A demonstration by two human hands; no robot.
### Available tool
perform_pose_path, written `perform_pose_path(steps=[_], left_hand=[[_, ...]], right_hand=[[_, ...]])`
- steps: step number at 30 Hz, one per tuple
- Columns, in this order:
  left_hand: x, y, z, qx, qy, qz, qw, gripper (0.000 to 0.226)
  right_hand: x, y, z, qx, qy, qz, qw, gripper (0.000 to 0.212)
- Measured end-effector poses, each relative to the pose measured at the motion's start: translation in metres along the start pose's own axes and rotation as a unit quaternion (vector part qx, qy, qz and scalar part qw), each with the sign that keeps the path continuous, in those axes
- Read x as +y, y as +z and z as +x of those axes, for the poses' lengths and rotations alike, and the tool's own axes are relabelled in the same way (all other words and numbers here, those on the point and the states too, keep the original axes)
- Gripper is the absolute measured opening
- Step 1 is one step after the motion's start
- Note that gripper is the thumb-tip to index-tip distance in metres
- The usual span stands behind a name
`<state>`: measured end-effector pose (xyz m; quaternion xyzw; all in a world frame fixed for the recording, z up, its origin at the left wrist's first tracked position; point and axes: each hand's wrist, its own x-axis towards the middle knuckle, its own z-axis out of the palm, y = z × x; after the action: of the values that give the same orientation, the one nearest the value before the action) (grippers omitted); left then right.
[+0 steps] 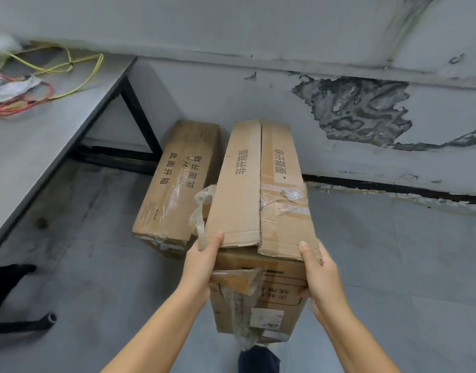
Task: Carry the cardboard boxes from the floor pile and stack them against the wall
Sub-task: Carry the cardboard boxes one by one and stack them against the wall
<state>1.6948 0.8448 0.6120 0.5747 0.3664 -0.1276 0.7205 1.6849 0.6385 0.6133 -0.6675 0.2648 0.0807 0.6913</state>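
1. Head view first — I'm looking down at a long cardboard box [261,211] held out in front, its far end pointing toward the wall [258,84].
2. Left hand [201,262] grips the near left corner, thumb on top of the flap, fingers curled under the edge.
3. Right hand [321,275] clamps the near right corner the same way — thumb up on the flap, fingers wrapped round the side.
4. I see loose clear tape [201,211] hanging off the box's left edge, and more torn wrap on its near end.
5. A second box [177,184] lies on the floor [83,238] just to the left, its far end at the wall.
6. To the left stands a grey counter [43,130] with yellow and red cords [56,65] on top.
7. A dark trouser leg [258,359] shows below the held box.
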Motion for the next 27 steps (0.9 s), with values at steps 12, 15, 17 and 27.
perform_pose_path(steps=[12,15,17,27], left_hand=[[-0.086,-0.007,0.194,0.004,0.009,0.054,0.999,0.062],[-0.132,-0.026,0.211,0.002,-0.002,0.074,0.997,0.055],[-0.159,-0.038,0.214,-0.004,-0.034,0.084,0.996,0.043],[-0.159,-0.074,0.25,0.007,-0.264,0.087,0.96,0.054]], right_hand=[[0.134,0.055,0.162,-0.001,0.028,-0.036,0.999,0.047],[0.189,0.056,0.166,0.005,0.075,-0.034,0.997,0.051],[0.216,0.055,0.161,0.002,0.109,-0.028,0.994,0.051],[0.245,0.08,0.169,-0.037,0.146,-0.079,0.985,0.039]])
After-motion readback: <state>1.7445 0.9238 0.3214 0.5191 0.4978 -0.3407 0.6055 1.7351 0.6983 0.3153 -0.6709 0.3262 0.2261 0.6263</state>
